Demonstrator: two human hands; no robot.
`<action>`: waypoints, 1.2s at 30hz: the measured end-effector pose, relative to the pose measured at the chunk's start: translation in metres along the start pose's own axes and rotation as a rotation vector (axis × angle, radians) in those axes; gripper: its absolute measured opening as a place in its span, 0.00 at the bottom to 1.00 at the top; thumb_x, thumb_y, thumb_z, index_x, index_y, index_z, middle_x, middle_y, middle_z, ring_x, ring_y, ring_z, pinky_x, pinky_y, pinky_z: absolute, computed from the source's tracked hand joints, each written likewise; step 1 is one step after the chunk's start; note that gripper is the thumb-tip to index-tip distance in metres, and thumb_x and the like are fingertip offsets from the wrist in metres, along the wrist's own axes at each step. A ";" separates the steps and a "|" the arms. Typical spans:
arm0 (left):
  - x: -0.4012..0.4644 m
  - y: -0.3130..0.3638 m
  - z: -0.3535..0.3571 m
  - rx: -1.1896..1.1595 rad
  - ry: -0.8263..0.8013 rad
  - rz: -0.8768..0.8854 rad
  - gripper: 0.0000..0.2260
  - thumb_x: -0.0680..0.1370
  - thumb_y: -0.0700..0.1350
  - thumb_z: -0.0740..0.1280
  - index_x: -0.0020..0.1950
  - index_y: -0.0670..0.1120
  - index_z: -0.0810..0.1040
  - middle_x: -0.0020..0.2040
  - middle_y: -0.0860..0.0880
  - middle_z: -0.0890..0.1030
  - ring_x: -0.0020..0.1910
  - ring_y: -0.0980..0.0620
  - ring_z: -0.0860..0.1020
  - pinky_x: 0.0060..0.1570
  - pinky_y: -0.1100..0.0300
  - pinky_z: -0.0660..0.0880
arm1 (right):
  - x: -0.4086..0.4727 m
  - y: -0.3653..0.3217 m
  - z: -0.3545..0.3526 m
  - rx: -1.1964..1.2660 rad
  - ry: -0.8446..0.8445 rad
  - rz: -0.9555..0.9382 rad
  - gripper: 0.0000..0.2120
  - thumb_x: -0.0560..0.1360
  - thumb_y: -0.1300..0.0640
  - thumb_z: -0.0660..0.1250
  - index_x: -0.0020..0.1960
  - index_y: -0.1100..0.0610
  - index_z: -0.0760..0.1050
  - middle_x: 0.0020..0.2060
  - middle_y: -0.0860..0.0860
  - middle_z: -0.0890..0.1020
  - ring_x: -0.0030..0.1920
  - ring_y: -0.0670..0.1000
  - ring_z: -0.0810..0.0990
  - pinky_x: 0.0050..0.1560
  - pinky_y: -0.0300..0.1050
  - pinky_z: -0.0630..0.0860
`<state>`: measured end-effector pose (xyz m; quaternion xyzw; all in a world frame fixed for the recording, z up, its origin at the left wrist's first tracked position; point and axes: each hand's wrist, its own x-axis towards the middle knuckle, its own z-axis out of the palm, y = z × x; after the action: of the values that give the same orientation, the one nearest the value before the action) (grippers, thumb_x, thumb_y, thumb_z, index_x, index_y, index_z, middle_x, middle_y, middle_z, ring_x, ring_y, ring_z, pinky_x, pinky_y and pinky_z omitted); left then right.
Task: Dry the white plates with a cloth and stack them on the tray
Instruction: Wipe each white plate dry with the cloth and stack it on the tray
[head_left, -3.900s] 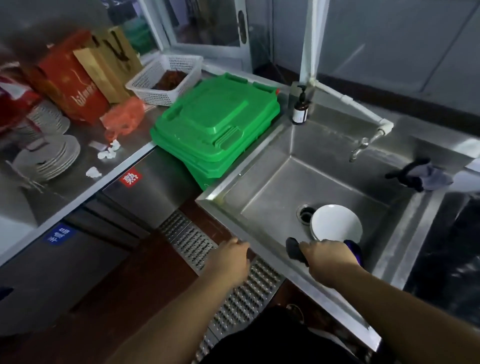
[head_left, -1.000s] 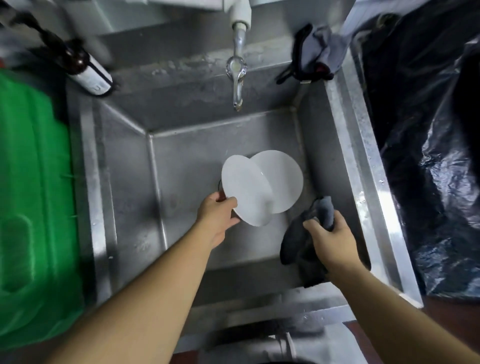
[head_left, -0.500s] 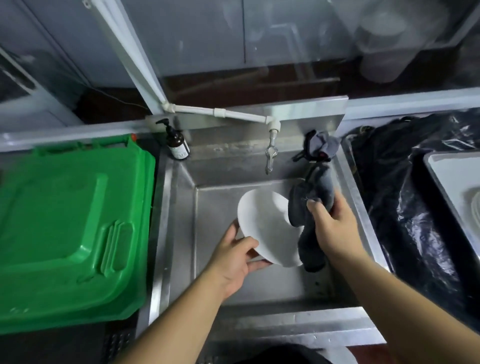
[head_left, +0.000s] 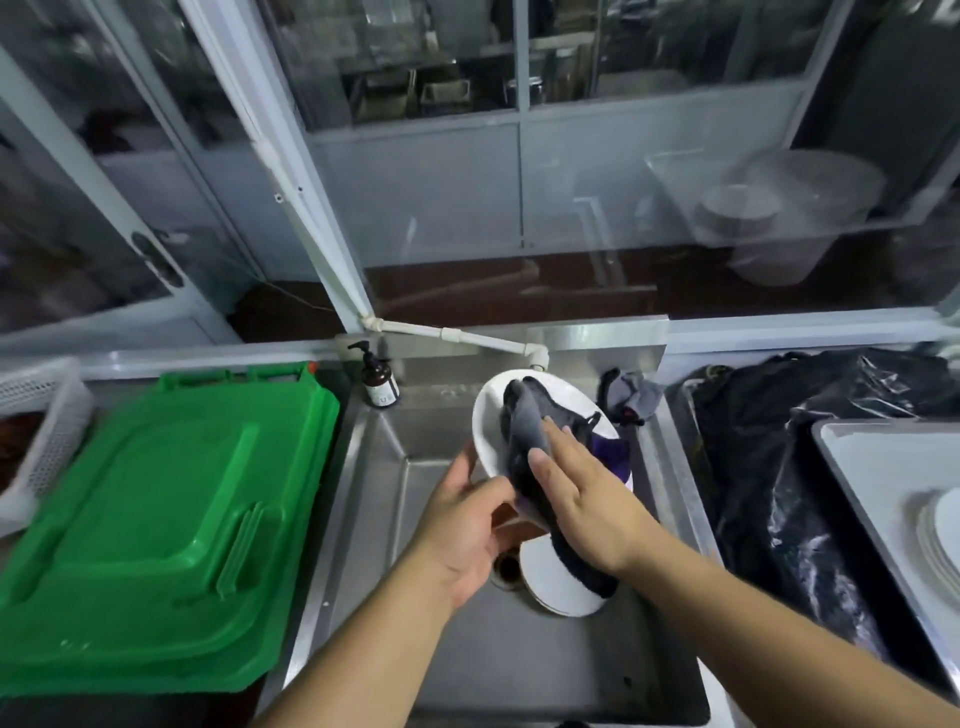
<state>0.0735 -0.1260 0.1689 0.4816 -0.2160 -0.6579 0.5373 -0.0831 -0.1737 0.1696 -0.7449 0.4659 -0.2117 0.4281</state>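
So half a second ago the cloth (head_left: 524, 434) was just dangling from the right hand (head_left: 587, 499) beside the plate (head_left: 485, 415), and now that hand has it pressed flat onto the plate's face with straight fingers, while the left hand (head_left: 465, 525) grips the lower rim and holds the plate tilted up over the sink (head_left: 374, 467). Looks to me like wiping has properly started. Another plate (head_left: 556, 582) sits down in the sink, and the tray (head_left: 857, 467) on the right counter only has a few stacked, so plenty left.
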 end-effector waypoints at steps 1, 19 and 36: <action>-0.001 -0.002 0.006 0.011 0.003 0.002 0.22 0.77 0.34 0.66 0.64 0.56 0.83 0.60 0.39 0.86 0.53 0.42 0.87 0.44 0.49 0.84 | -0.003 -0.003 0.000 0.005 -0.033 -0.053 0.25 0.86 0.38 0.52 0.82 0.36 0.54 0.83 0.37 0.55 0.85 0.42 0.46 0.77 0.30 0.41; -0.010 0.033 -0.005 -0.226 -0.002 0.089 0.24 0.74 0.27 0.65 0.65 0.46 0.81 0.57 0.35 0.86 0.48 0.39 0.88 0.38 0.44 0.85 | 0.073 -0.035 -0.026 -0.206 0.282 0.047 0.26 0.87 0.44 0.58 0.84 0.48 0.62 0.84 0.50 0.63 0.85 0.55 0.54 0.82 0.51 0.52; -0.018 0.050 -0.036 -0.039 -0.130 0.005 0.23 0.77 0.29 0.64 0.64 0.52 0.84 0.57 0.37 0.86 0.48 0.41 0.87 0.45 0.44 0.85 | 0.031 -0.079 0.021 -0.339 0.051 -0.232 0.27 0.88 0.47 0.56 0.86 0.45 0.55 0.86 0.43 0.54 0.86 0.45 0.46 0.85 0.48 0.43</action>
<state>0.1287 -0.1172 0.2004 0.4268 -0.2387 -0.6904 0.5332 -0.0128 -0.1757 0.2213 -0.8492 0.4167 -0.1971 0.2576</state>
